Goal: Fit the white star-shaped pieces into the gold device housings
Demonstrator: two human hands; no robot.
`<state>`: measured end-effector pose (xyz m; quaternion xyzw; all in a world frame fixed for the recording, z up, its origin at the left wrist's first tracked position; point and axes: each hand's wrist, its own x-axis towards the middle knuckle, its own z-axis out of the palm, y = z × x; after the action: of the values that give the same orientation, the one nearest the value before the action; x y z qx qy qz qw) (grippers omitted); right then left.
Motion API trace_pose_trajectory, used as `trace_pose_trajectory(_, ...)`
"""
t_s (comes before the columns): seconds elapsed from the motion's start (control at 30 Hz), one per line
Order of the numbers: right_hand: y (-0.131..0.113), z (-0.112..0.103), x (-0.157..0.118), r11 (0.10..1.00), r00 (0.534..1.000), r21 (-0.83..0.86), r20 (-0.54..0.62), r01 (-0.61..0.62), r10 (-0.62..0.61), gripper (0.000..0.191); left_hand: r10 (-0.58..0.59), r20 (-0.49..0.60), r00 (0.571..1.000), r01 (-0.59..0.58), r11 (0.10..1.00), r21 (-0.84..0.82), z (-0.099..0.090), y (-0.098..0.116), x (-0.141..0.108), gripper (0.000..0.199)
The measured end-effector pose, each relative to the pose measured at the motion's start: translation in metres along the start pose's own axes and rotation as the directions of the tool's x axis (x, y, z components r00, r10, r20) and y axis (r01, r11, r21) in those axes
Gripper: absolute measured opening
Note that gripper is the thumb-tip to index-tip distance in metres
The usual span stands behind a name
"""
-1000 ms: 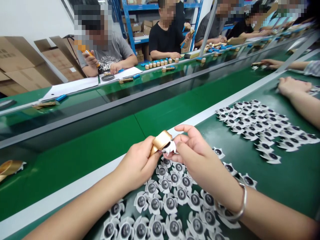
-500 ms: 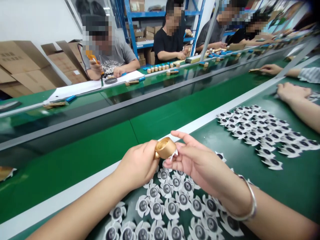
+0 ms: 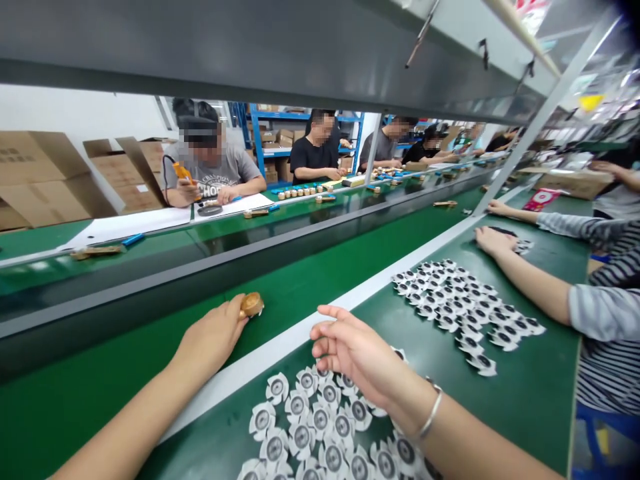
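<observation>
My left hand (image 3: 213, 337) is closed around the narrow end of a gold-coloured housing (image 3: 254, 305) with a round, cup-like head, held over the green conveyor belt (image 3: 295, 277). A bit of white shows under the head's right edge. My right hand (image 3: 350, 347), with a silver bangle at the wrist, holds nothing; its fingers are apart and partly curled above the white rail. Below it, many white fan impellers (image 3: 320, 420) with dark round hubs lie on the green table.
Another group of impellers (image 3: 460, 300) lies further right, near a co-worker's hand (image 3: 495, 241). A grey overhead shelf (image 3: 225, 47) spans the top. Across the belt, co-workers sit at a bench with gold and blue parts (image 3: 300, 192). Cardboard boxes (image 3: 45, 180) stand at left.
My left hand has carried the gold housing left, off the table side and over the belt. My right hand has let go of it. The view has tilted up, showing the overhead shelf.
</observation>
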<state>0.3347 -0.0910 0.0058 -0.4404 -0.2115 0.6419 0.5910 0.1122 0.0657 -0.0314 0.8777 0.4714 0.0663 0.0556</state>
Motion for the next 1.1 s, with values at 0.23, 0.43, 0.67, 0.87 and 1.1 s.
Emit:
trace_pose_trajectory(0.23, -0.001, 0.004, 0.001, 0.998, 1.0, -0.068, 0.011, 0.013, -0.012, 0.056, -0.015, 0.004, 1.0, 0.014, 0.975, 0.221, 0.008, -0.004, -0.001, 0.055)
trace_pose_trajectory(0.43, 0.0, 0.003, 0.001, 0.992, 1.0, -0.123, 0.009, 0.014, -0.013, 0.056, 0.013, -0.043, 0.999, -0.004, 0.978, 0.208, 0.014, -0.01, 0.003, 0.051)
trace_pose_trajectory(0.67, 0.004, -0.002, 0.0, 0.991, 0.998, -0.13, 0.054, 0.022, -0.016, 0.058, 0.017, -0.084, 0.996, -0.005, 0.99, 0.14, 0.016, -0.002, 0.0, 0.052)
trace_pose_trajectory(0.87, 0.007, -0.005, 0.002, 0.985, 0.998, -0.171, 0.059, 0.007, 0.003, 0.055, -0.031, -0.087, 0.996, -0.001, 0.939, -0.344, 0.004, 0.013, -0.007, 0.052)
trace_pose_trajectory(1.1, 0.017, -0.02, 0.008, 0.836, 0.981, -0.514, 0.128, 0.193, -0.148, 0.049, 0.043, 0.097, 0.994, 0.043, 0.669, -0.742, -0.015, 0.052, -0.019, 0.045)
